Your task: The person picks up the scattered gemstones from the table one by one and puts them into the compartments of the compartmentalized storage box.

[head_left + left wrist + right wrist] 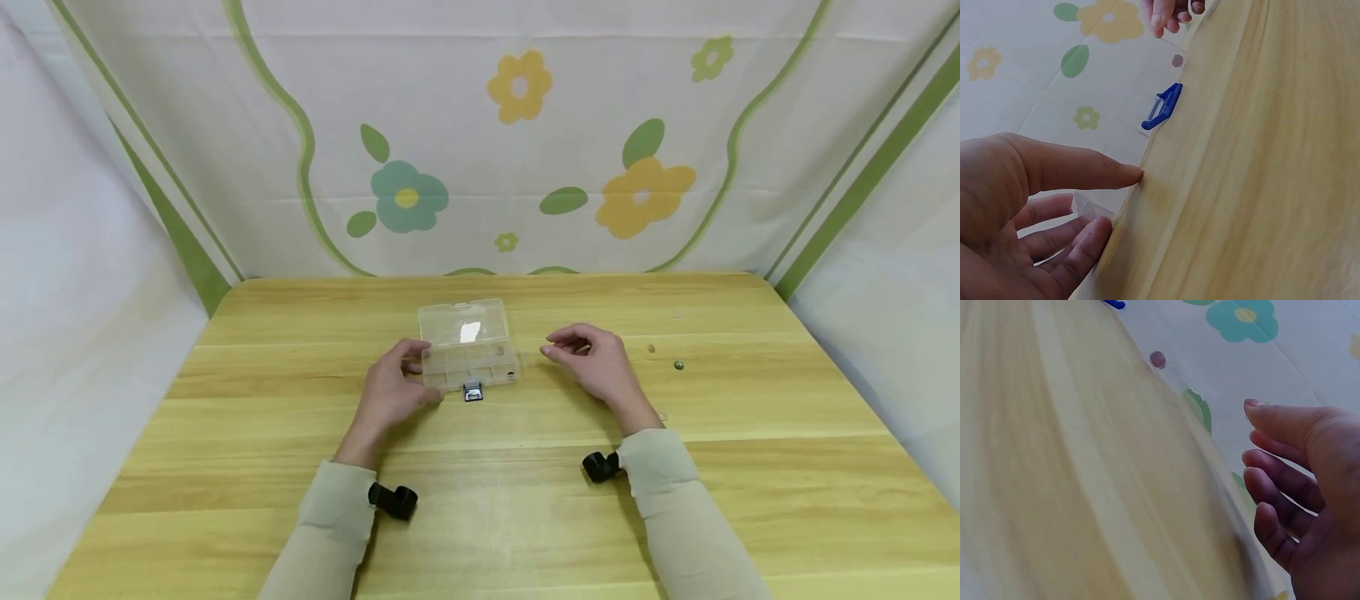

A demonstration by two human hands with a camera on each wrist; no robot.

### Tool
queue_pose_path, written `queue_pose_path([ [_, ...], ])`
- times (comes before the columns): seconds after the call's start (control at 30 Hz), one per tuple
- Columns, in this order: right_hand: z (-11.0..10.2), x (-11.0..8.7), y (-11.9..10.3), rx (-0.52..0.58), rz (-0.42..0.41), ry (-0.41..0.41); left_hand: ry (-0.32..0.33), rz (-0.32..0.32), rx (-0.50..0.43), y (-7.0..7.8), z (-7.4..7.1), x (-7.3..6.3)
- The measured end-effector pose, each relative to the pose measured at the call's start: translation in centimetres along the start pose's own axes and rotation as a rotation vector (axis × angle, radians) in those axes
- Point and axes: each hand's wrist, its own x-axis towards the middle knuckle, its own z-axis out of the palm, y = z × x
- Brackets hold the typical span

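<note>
A clear plastic compartment box (463, 321) stands on the table with its lid raised at the back. Its blue latch (1163, 107) hangs at the front edge. Around the box's left end, my left hand (395, 385) holds it, thumb at the front and fingers along the side. A dark reddish bead (1157, 359) shows in the front right compartment, and a small pale piece (500, 352) lies farther back inside. My right hand (592, 360) hovers right of the box, fingers loosely bent, with nothing visible between them.
Right of the right hand, several small pieces lie scattered on the wooden table (495, 517): a dark green bead (678, 365), a brownish one (651, 348) and clear ones, one of them (663, 416) near the right wrist. A flowered cloth (457, 108) hangs behind the table.
</note>
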Motion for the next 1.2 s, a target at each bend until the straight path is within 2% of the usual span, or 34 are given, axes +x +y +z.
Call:
queue_pose_path([
  [0.23, -1.2, -0.2, 0.6, -0.011, 0.010, 0.009, 0.002, 0.010, 0.001, -0.1, 0.1, -0.1],
  [0.7, -5.0, -0.9, 2.1, -0.071, 0.074, 0.112, 0.004, 0.008, 0.003, -0.1, 0.0, -0.1],
  [1.0, -8.4, -1.8, 3.7, -0.202, 0.073, 0.152, -0.001, 0.024, -0.006, -0.2, 0.1, -0.1],
  [1.2, -9.1, -1.8, 4.9, -0.254, 0.102, 0.123, -0.005, 0.020, -0.011, -0.2, 0.0, -0.2],
])
